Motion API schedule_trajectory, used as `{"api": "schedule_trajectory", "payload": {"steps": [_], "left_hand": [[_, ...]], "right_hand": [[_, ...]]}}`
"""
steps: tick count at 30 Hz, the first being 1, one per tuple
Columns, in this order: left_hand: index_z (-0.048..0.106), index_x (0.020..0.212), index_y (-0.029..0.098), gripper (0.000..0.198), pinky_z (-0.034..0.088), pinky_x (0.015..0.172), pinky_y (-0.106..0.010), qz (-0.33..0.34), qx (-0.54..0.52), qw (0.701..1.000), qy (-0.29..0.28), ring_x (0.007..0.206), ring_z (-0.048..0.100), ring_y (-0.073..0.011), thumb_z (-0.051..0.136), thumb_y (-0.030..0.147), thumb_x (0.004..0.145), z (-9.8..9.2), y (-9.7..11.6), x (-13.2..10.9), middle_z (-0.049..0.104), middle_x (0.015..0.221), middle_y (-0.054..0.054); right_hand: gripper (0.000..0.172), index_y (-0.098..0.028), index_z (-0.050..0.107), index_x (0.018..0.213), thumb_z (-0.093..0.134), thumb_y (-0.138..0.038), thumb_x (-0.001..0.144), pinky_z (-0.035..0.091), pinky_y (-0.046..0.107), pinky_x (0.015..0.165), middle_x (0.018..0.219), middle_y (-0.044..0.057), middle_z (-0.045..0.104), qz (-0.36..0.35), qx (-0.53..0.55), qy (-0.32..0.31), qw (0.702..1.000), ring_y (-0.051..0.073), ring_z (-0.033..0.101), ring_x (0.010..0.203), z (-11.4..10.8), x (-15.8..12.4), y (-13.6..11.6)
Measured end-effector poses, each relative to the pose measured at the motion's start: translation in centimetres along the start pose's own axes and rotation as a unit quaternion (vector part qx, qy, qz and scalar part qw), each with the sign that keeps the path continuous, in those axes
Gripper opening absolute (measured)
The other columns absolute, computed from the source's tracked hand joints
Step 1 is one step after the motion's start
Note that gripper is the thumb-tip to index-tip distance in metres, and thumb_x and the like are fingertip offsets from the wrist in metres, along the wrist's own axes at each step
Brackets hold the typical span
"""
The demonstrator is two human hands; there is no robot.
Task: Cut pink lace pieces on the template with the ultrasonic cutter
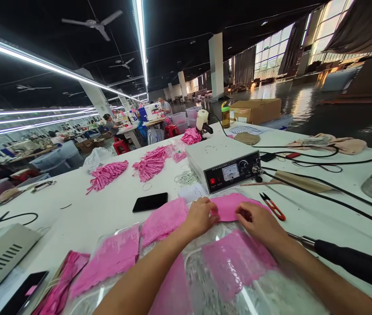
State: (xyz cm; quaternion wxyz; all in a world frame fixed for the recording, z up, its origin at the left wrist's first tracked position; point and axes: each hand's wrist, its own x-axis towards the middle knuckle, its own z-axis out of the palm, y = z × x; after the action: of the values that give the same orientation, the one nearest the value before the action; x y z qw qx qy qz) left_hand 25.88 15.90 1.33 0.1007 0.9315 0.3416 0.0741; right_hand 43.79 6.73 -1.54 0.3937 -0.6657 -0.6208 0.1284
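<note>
My left hand (199, 215) and my right hand (258, 220) meet over a pink fabric piece (230, 205) lying on the white table (107, 205). Both hands have their fingers curled and pinched on the piece's near edge. Under my forearms lie clear plastic bags of pink lace (234, 262), and more pink lace pieces (164, 220) spread to the left. A red thread snipper (273, 205) lies just right of my right hand.
A white control box with a dial (225, 164) stands behind the fabric, cables running right. A black phone (149, 202) lies left of it. Bundles of pink strips (107, 174) sit farther back. A black-handled tool (352, 260) lies at right. Other workers sit at distant tables.
</note>
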Motion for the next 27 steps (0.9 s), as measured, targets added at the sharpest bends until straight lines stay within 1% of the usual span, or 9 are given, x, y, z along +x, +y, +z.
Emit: {"api": "schedule_trajectory", "payload": {"steps": [3, 7, 12, 16, 20, 23, 25, 27], "left_hand": [[0.058, 0.118, 0.015, 0.029, 0.053, 0.086, -0.041, -0.012, 0.007, 0.999, -0.029, 0.101, 0.062, -0.0206, 0.058, 0.033, 0.095, 0.7, -0.2, 1.2, 0.06, 0.118, -0.009], [0.057, 0.12, 0.015, 0.03, 0.053, 0.087, -0.042, -0.024, 0.004, 0.999, -0.045, 0.103, 0.061, -0.0214, 0.058, 0.033, 0.095, 0.7, -0.4, 1.6, 0.059, 0.12, -0.009], [0.057, 0.12, 0.016, 0.03, 0.054, 0.087, -0.041, -0.018, -0.011, 0.998, -0.061, 0.102, 0.062, -0.021, 0.058, 0.033, 0.096, -0.6, -0.5, 2.0, 0.059, 0.119, -0.009], [0.057, 0.12, 0.015, 0.03, 0.053, 0.087, -0.042, -0.014, -0.018, 0.998, -0.062, 0.103, 0.061, -0.0213, 0.058, 0.033, 0.095, -1.4, -0.5, 2.3, 0.059, 0.12, -0.009], [0.057, 0.12, 0.016, 0.029, 0.053, 0.088, -0.042, -0.011, -0.028, 0.998, -0.056, 0.103, 0.061, -0.0212, 0.057, 0.033, 0.096, -2.1, -0.4, 2.7, 0.059, 0.12, -0.009], [0.058, 0.119, 0.016, 0.028, 0.053, 0.088, -0.042, -0.005, -0.041, 0.998, -0.055, 0.102, 0.061, -0.0209, 0.057, 0.033, 0.096, -3.1, -0.2, 3.0, 0.059, 0.12, -0.009], [0.059, 0.117, 0.016, 0.027, 0.053, 0.087, -0.041, 0.001, -0.053, 0.997, -0.058, 0.101, 0.062, -0.0202, 0.057, 0.033, 0.096, -4.0, 0.0, 2.7, 0.06, 0.118, -0.008], [0.06, 0.112, 0.015, 0.024, 0.053, 0.085, -0.039, 0.004, -0.07, 0.996, -0.064, 0.098, 0.062, -0.0192, 0.058, 0.032, 0.095, -5.0, 0.4, 1.9, 0.062, 0.113, -0.008]], "right_hand": [[0.017, -0.023, 0.056, 0.068, 0.046, -0.035, 0.076, 0.041, 0.029, 0.052, 0.065, 0.002, 0.063, -0.006, 0.004, -0.019, 1.0, 0.018, 0.057, 0.057, 0.3, 0.9, 0.5], [0.019, -0.023, 0.058, 0.071, 0.046, -0.036, 0.078, 0.044, 0.03, 0.054, 0.068, 0.002, 0.066, -0.006, 0.006, -0.02, 1.0, 0.018, 0.058, 0.058, 0.4, 0.6, 1.3], [0.024, -0.022, 0.063, 0.076, 0.043, -0.034, 0.083, 0.047, 0.031, 0.058, 0.076, 0.003, 0.068, -0.018, -0.01, -0.006, 1.0, 0.018, 0.061, 0.062, 0.6, 0.4, 1.6], [0.018, -0.022, 0.064, 0.081, 0.048, -0.03, 0.082, 0.048, 0.028, 0.058, 0.083, 0.004, 0.068, -0.044, -0.037, 0.006, 0.998, 0.018, 0.062, 0.067, 0.7, 0.2, 1.2], [0.014, -0.021, 0.063, 0.087, 0.052, -0.027, 0.081, 0.048, 0.029, 0.062, 0.09, 0.005, 0.067, -0.076, -0.079, 0.032, 0.993, 0.021, 0.063, 0.081, 1.1, 0.2, 1.0], [0.015, -0.02, 0.063, 0.092, 0.055, -0.024, 0.079, 0.048, 0.03, 0.064, 0.093, 0.007, 0.066, -0.099, -0.111, 0.056, 0.987, 0.023, 0.062, 0.085, 1.3, 0.3, 0.9], [0.015, -0.019, 0.063, 0.092, 0.053, -0.02, 0.08, 0.048, 0.031, 0.066, 0.092, 0.008, 0.066, -0.119, -0.126, 0.069, 0.982, 0.023, 0.061, 0.085, 1.3, 0.3, 0.9], [0.015, -0.019, 0.063, 0.088, 0.049, -0.016, 0.084, 0.048, 0.033, 0.071, 0.088, 0.008, 0.065, -0.146, -0.132, 0.072, 0.978, 0.023, 0.061, 0.084, 0.9, 0.0, 0.8]]}}
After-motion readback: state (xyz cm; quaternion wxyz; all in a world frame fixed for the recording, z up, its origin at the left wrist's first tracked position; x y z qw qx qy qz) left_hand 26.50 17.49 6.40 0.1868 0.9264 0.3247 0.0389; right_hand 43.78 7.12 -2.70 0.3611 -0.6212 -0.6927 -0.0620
